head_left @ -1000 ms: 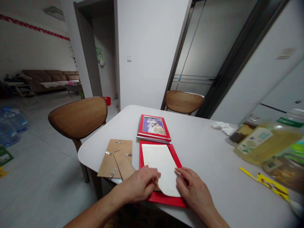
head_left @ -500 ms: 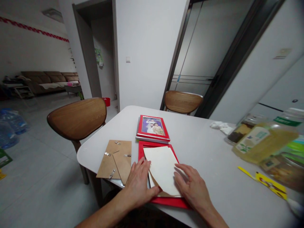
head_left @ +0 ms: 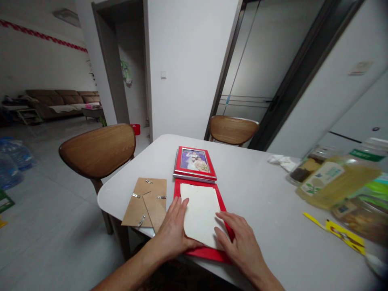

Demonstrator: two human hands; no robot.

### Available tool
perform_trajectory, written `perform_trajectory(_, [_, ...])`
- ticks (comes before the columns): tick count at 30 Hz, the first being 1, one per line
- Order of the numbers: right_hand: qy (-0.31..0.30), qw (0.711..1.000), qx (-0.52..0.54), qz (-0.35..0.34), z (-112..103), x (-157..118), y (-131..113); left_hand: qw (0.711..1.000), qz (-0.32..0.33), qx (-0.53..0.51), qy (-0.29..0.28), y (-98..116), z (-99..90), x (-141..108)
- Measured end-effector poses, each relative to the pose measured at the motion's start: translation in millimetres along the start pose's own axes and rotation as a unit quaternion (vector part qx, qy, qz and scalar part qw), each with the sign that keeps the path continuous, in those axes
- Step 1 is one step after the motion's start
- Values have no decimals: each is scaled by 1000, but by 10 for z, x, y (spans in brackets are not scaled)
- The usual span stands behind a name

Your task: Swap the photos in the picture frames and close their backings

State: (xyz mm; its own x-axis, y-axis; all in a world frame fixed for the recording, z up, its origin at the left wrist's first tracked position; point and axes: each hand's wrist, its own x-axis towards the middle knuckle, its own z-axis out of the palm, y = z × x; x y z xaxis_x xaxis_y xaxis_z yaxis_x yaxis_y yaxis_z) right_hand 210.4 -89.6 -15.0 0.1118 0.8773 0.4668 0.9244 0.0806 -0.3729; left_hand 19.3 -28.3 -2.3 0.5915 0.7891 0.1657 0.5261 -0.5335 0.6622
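A cream-coloured sheet lies over a red frame near the table's front edge. My left hand rests on the sheet's left side, fingers apart, its thumb along the lower edge. At the right edge is my right hand, its fingers spread and touching the sheet and frame. Just behind sits another red frame with a photo. To the left lies a brown backing board with metal clips and a stand leg, partly behind my left hand.
On the right of the white table stand an oil bottle, jars and a yellow packet. A crumpled tissue lies behind them. Wooden chairs stand at the left and far sides.
The sheet has shifted slightly left and now lies flatter and straighter over the red frame. Both hands moved a little left with it, and the frame shifted slightly left too.
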Motion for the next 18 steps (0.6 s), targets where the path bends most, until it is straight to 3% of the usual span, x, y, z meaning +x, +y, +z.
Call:
perform_trajectory(5, [-27, 999, 4, -20, 22, -15, -19, 999, 14, -32, -3, -27, -17, -2])
perform_trajectory(11, [-93, 995, -3, -28, 16, 9, -12, 999, -22, -24, -2, 36, -65, -43])
perform_trajectory(18, [-53, 998, 12, -30, 11, 25, -43, 999, -36, -9, 6, 53, -79, -109])
